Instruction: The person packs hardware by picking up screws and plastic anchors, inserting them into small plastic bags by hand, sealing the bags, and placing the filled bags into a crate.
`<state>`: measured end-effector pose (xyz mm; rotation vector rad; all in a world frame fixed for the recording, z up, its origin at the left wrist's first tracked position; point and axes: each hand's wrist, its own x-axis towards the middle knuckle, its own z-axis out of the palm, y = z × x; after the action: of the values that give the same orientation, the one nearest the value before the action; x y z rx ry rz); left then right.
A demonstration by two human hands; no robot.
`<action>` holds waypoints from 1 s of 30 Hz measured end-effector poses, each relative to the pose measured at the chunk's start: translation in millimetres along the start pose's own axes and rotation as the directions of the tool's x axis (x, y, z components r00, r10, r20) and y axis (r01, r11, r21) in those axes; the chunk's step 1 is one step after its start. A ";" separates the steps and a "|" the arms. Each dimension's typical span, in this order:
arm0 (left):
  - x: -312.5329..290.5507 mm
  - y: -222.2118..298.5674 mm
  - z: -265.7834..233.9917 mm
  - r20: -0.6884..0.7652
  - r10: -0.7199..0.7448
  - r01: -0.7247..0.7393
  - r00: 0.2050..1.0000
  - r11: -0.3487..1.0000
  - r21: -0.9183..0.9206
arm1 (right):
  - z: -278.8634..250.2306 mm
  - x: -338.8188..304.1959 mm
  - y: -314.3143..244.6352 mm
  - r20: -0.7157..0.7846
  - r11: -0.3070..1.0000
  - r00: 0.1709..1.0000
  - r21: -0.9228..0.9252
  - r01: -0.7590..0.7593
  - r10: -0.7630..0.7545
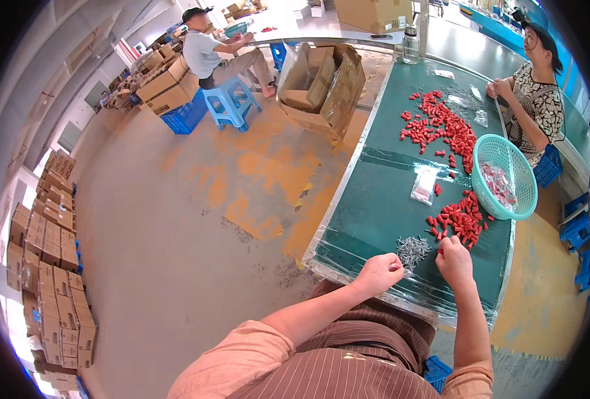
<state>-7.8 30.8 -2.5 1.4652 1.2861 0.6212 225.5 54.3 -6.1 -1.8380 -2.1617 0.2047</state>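
Note:
My left hand (380, 274) is closed by the table's near edge, its fingertips pinching what looks like a small clear plastic bag (408, 272). Just beyond it lies a heap of small grey metal pieces that look like screws (413, 251). My right hand (455, 261) reaches down to the near side of a pile of small red plastic pieces (464, 218), fingers drawn together; whatever they hold is hidden. Farther up the green tabletop (375, 199) spreads a larger pile of red pieces (444, 123). A stack of flat clear bags (424, 184) rests between the two piles.
A turquoise basket (531, 193) with filled small bags stands at the table's right edge. Beyond it sits a co-worker (538, 86). Another person (205, 50) sits on a blue stool (230, 100) at the far left, near an open carton (321, 86). Stacked boxes (55, 292) line the left wall.

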 end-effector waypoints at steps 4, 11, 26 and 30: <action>0.9 1.0 5.1 0.001 0.007 -0.007 1.000 1.000 -0.017 | -12.8 -10.2 -3.3 -0.033 0.959 0.994 0.266 -0.095 0.108; 12.7 11.5 0.1 -0.013 0.117 -0.116 0.993 0.991 0.062 | -32.3 -24.5 -44.7 0.074 0.573 0.979 0.801 -0.173 0.191; 8.4 24.7 25.3 0.032 0.103 -0.104 0.994 0.994 0.037 | -44.8 -51.9 -67.3 -0.030 0.782 0.996 0.622 -0.046 0.083; 8.4 27.1 24.3 0.033 0.071 -0.072 0.997 0.997 0.040 | -40.4 -52.4 -66.8 -0.041 0.738 0.994 0.673 -0.048 0.102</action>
<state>26.4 33.1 12.5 1.5549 1.2328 0.6189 182.7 -12.1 45.1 -1.4595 -1.6329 0.8084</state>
